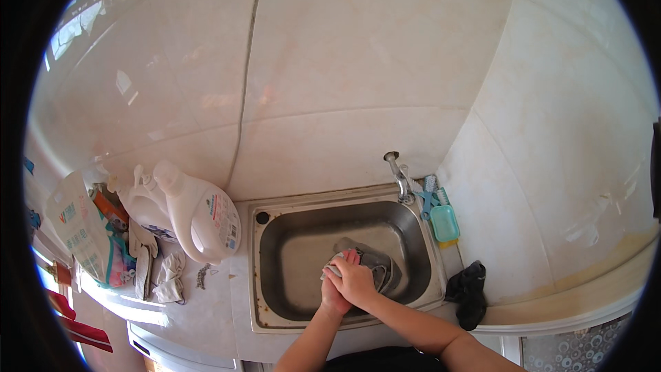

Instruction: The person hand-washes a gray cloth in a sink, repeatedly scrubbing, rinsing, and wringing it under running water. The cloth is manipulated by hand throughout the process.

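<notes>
Over the stainless steel sink (294, 263), my left hand (334, 293) and my right hand (356, 279) are pressed together around a bunched pale grey cloth (332, 270). The right hand lies across the left, and a small part of the cloth shows between the fingers. Just beyond my hands, a darker grey wet fabric item (382, 261) with pale edging lies in the basin. My hands partly cover it, and I cannot tell whether it joins the held cloth. The chrome tap (402, 181) stands at the basin's back right corner.
Brushes (428, 194) and a turquoise soap dish (444, 222) lie right of the sink. Dark bunched fabric (469, 292) rests at the right counter edge. Left stand a white detergent jug (199, 217), a plastic bag (77, 227), a brush (143, 274) and crumpled pale cloth (170, 278).
</notes>
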{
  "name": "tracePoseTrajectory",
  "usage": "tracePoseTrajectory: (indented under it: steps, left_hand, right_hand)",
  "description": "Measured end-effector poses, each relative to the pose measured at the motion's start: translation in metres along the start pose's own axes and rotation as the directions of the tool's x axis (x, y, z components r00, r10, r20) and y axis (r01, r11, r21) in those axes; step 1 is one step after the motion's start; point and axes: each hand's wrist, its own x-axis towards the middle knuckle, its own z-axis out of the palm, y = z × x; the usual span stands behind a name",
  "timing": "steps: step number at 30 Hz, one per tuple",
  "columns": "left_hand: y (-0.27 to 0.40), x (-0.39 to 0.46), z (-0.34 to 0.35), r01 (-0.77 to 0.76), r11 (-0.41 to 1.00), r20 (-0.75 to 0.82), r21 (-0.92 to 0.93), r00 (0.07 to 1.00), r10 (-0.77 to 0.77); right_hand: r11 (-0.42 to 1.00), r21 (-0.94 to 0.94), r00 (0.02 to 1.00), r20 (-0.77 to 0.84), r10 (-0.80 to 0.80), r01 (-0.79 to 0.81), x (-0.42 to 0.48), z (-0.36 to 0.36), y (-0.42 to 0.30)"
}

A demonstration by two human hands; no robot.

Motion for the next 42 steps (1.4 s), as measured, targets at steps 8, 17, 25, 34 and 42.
tracePoseTrajectory:
  steps: [8, 17, 25, 34, 42]
  left_hand:
    - [0.002, -0.020, 0.017, 0.182, 0.980, 0.060, -0.076, 0.982, -0.178]
    - [-0.002, -0.002, 0.015, 0.267, 0.950, 0.130, -0.160, 0.960, -0.248]
    - [-0.024, 0.019, 0.020, 0.348, 0.917, 0.140, -0.194, 0.935, -0.325]
    - [-0.032, 0.031, 0.010, 0.295, 0.955, 0.015, -0.038, 0.955, -0.295]
    - [-0.017, 0.028, 0.013, 0.356, 0.916, 0.118, -0.187, 0.933, -0.339]
  right_hand:
    - [0.929, 0.182, 0.938, -0.069, 0.340, -0.323, 0.044, -0.012, 0.078]
    - [0.995, 0.049, 0.974, -0.203, 0.098, -0.090, 0.022, -0.046, 0.117]
    - [0.802, -0.479, 0.920, -0.328, 0.213, -0.356, 0.003, -0.097, 0.171]
    - [0.706, -0.620, 0.939, -0.243, 0.242, -0.343, -0.006, -0.090, 0.214]
    - [0.772, -0.522, 0.922, -0.324, 0.212, -0.362, -0.007, -0.107, 0.181]
